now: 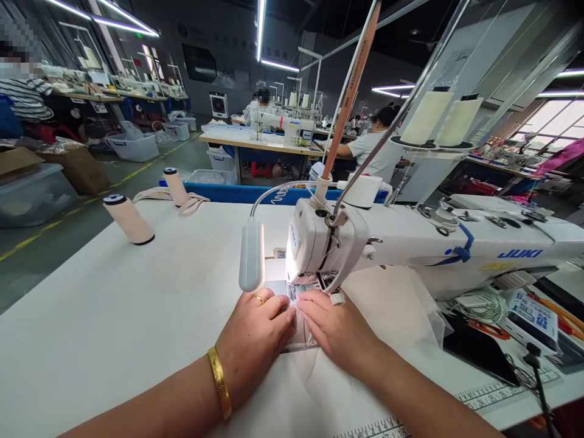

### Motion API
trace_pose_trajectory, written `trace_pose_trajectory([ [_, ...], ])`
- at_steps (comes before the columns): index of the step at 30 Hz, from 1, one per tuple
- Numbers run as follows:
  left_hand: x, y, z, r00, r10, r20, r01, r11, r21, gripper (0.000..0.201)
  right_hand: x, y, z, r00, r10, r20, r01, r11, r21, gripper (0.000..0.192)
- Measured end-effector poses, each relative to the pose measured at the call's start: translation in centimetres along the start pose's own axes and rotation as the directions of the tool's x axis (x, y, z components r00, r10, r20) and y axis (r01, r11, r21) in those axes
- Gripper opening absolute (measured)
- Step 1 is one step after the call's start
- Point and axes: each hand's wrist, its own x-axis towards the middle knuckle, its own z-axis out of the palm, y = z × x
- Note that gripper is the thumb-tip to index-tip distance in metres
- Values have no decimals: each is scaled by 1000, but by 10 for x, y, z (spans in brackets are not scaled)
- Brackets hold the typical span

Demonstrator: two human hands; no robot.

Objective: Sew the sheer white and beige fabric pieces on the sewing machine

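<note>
A white JUKI sewing machine (pixel 410 243) stands on the white table (pixel 114 316). A thin pale fabric piece (pixel 392 304) lies under its needle area and spreads to the right. My left hand (pixel 255 334), with a gold ring and bracelet, presses flat on the fabric just left of the presser foot. My right hand (pixel 337 328) presses on the fabric directly in front of the needle. The fingertips of both hands nearly touch. The needle itself is hidden behind the machine head.
A gooseneck lamp (pixel 252 255) hangs left of the needle. Two cream thread cones (pixel 130 219) (pixel 176 185) stand at the far left of the table. Cables and a control box (pixel 531 316) lie to the right. Other people sit at machines behind.
</note>
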Motion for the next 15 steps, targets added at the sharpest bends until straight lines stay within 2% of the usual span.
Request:
trace_pose_trajectory([
  [5, 0, -2, 2, 1000, 5, 8, -5, 1000, 13, 25, 2, -1, 1, 998, 2, -56, -4, 1000, -22, 23],
  [15, -1, -3, 3, 1000, 3, -4, -3, 1000, 13, 21, 3, -1, 2, 997, 1, -73, -4, 999, -36, 28],
])
